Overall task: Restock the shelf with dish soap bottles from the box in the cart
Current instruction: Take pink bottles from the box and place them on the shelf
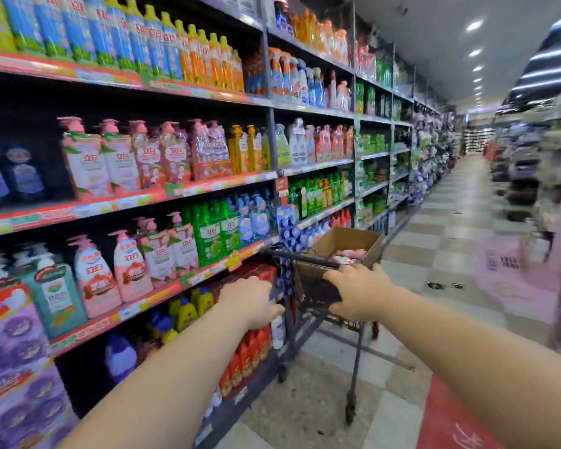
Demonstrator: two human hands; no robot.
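A long shelf [208, 186] runs down the left side of the aisle, its tiers packed with bottles: blue, green and orange ones along the top, pink pump bottles [127, 157] on the middle tiers, green bottles [216, 234] beside them, red and yellow ones low down. The checkered floor [434, 228] stretches away to the right, where the far side of the aisle is a blur.

A small dark wire cart [318, 286] stands close against the shelf, just ahead of the person. An open cardboard box [347, 243] sits in its basket, flaps up, and pink dish soap bottles [353, 254] show inside it, though too blurred to count.

Both bare arms reach forward to the cart. The right hand [358, 293] is wrapped over the near rim of the cart, fingers curled down the front and thumb under, clamped on the handle. The left hand [251, 303] is at the cart's left end, fingers curled and turned away; whether it grips the handle or merely rests by it cannot be told from here.
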